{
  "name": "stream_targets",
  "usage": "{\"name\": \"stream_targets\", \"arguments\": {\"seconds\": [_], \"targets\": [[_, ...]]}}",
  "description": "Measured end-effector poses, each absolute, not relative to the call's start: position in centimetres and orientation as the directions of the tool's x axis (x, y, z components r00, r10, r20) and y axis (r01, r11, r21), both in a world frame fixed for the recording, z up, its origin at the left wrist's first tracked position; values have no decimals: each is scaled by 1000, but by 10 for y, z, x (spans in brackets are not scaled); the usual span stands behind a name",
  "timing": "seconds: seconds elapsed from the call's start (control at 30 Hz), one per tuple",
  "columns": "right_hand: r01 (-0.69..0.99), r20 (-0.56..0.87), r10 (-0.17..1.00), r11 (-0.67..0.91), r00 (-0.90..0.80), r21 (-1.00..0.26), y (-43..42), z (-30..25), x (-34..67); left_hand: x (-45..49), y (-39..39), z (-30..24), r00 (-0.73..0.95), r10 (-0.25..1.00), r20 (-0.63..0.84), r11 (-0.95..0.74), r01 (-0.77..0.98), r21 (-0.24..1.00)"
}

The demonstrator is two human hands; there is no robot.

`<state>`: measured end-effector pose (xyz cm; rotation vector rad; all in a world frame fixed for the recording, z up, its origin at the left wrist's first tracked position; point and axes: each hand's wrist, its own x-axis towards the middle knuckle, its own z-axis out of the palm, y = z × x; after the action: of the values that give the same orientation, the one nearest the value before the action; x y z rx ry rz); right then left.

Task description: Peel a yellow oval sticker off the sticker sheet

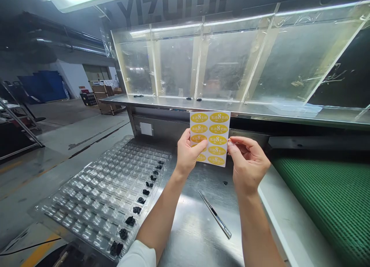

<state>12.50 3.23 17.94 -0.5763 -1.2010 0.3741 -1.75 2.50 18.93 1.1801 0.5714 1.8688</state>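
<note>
Forearms come up from the bottom edge, mine, bare but for a white sleeve at the left elbow. Nearest on the steel table lie slim metal tweezers, between my two arms and touching neither. To the left sits a clear plastic tray of many small pockets; black parts fill only the column along its right edge, the other pockets show bare. A single small black piece lies loose on the table just under my right hand. Higher up, my left hand has its thumb and fingers closed on the left edge of a white sticker sheet, held upright and facing me, with two columns of yellow oval labels. My right hand pinches the sheet's right edge near the lower labels, fingertips drawn tight together on it. Right of me runs a green ribbed conveyor belt. Beyond the sheet a steel shelf crosses the view, and above it stand clear plastic panels with pale frames.
</note>
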Motion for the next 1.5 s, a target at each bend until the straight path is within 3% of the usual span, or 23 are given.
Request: {"name": "stream_targets", "arguments": {"seconds": [0.3, 0.57, 0.93, 1.5], "targets": [[397, 929, 306, 841, 210, -367, 25, 186, 126, -17, 24, 190, -220, 833, 508, -552, -404, 730], [558, 971, 208, 795, 118, -238, 25, 185, 122, -16, 21, 192, -202, 832, 516, -550, -410, 727], [578, 972, 224, 785, 71, -223, 30, 181, 119, -17, 19, 191, -219, 835, 504, -548, -398, 736], [486, 941, 325, 810, 92, -328, 25, 181, 116, -15, 22, 191, -271, 830, 487, -556, -462, 691]]}}
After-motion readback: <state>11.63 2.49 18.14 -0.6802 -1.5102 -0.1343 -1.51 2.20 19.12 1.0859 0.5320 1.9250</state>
